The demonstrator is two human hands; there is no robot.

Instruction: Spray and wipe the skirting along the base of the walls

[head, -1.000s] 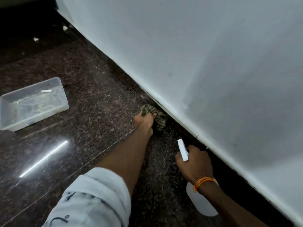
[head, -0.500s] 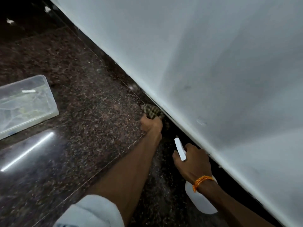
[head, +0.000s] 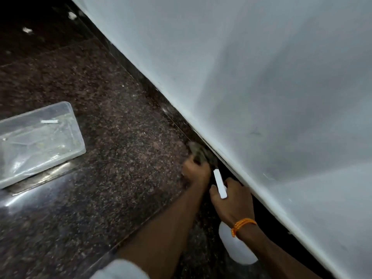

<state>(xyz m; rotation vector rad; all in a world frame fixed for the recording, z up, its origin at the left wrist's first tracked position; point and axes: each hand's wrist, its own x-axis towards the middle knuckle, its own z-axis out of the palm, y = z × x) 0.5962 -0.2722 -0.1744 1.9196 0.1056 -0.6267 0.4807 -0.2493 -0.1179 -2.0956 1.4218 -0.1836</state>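
Observation:
A dark granite skirting [head: 161, 97] runs diagonally along the base of the white wall [head: 261, 77]. My left hand [head: 196, 172] grips a checked greenish cloth [head: 199, 152] and presses it against the skirting. Just behind it, my right hand [head: 231, 200] holds a white spray bottle [head: 235, 246] by its neck, with the white nozzle head [head: 219, 184] pointing along the skirting toward the cloth. An orange thread band circles my right wrist. The image is blurred around the cloth.
A clear plastic box [head: 40, 137] with a few small items sits on the dark speckled granite floor [head: 120, 148] at the left. Small white specks lie on the floor at the far top left. The wall fills the right side.
My left hand with the cloth has slid back along the skirting, closer to my right hand and the bottle's nozzle. The view has shifted, so the plastic box sits further into frame.

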